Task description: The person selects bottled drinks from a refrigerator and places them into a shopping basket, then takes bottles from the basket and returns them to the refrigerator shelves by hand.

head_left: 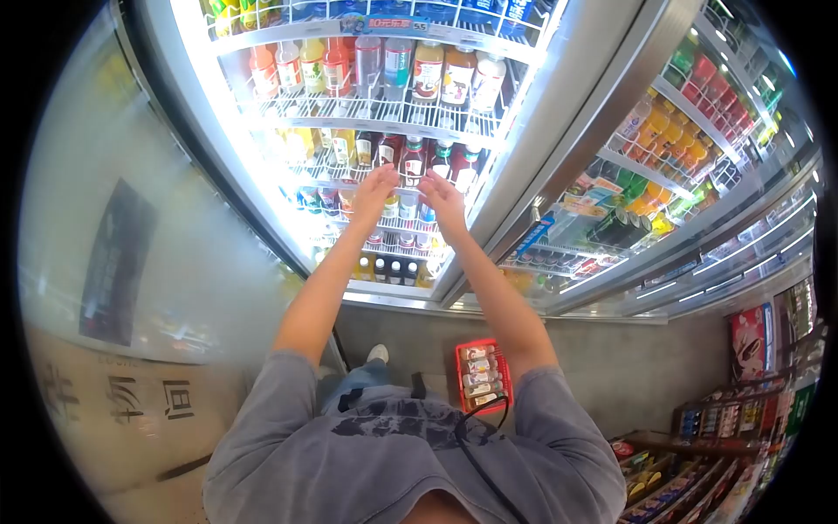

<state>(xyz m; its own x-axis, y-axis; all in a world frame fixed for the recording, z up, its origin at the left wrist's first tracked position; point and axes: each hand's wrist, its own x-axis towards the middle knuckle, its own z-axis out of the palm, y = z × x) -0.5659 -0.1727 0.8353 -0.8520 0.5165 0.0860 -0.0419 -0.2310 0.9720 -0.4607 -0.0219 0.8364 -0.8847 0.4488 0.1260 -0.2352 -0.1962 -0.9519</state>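
Both my arms reach into an open drinks fridge. My left hand (377, 192) is at the front edge of a middle wire shelf (336, 168), fingers stretched out and nothing visible in them. Opposite it, my right hand (443, 201) has its fingers extended towards the same shelf, also with no object showing. Between and just beyond the fingertips stands a dark red bottle (413, 163) with a white label. I cannot tell whether either hand touches it. More dark bottles (467, 166) stand to its right, and yellow-orange bottles (341, 144) to its left.
The frosted fridge door (175, 253) stands open on the left. A red basket (459, 371) holding several bottles is on the floor by my feet. Closed glass-door fridges (646, 183) line the right side. Snack shelves (681, 485) are at lower right.
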